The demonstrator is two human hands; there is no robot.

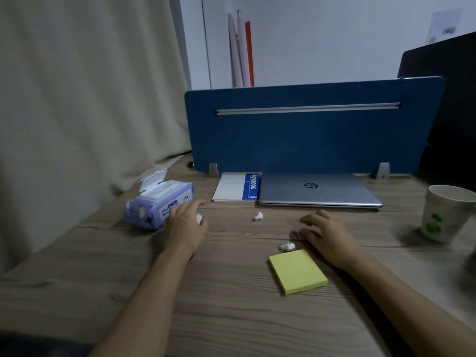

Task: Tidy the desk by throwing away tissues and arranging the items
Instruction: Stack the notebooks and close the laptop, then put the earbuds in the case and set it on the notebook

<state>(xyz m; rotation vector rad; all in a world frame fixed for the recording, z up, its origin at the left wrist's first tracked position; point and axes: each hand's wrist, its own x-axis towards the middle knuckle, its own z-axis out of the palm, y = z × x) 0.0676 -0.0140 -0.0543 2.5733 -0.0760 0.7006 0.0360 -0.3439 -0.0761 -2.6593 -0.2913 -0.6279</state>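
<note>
Head view. Desk (231, 318): grey-brown wood-grain top, matte, with a pale pleated curtain (77, 99) hanging along its left edge and a blue felt-covered divider panel (309, 140), rounded at the corners and crossed by a thin metal rail, clamped along its far edge. Against the panel's foot: a closed silver laptop (319, 191), flat and smooth, and touching its left side a thin notebook (235, 188), white cover with a blue spine strip. Far-left area of the desk: a soft lilac wet-wipe pack (154, 204), pillow-shaped and crinkled, its white plastic flip lid standing open. Left hand (185, 222): palm down just beside the pack, fingers loosely curled, a small rounded white object (199, 218) tucked at the thumb side; whether it is truly gripped cannot be told. Centre of the desk: one white glossy earbud (258, 216) lying loose between the two hands, a second earbud (287, 246) nearer the front edge, touching the far corner of a square pad of yellow sticky notes (297, 271), matte, lying slightly askew. Right hand (327, 235): palm down on the desk, fingers half bent and spread, holding nothing, just right of the second earbud. Right edge: a ribbed white paper cup (445, 212) with green marks, upright, blurred.
</note>
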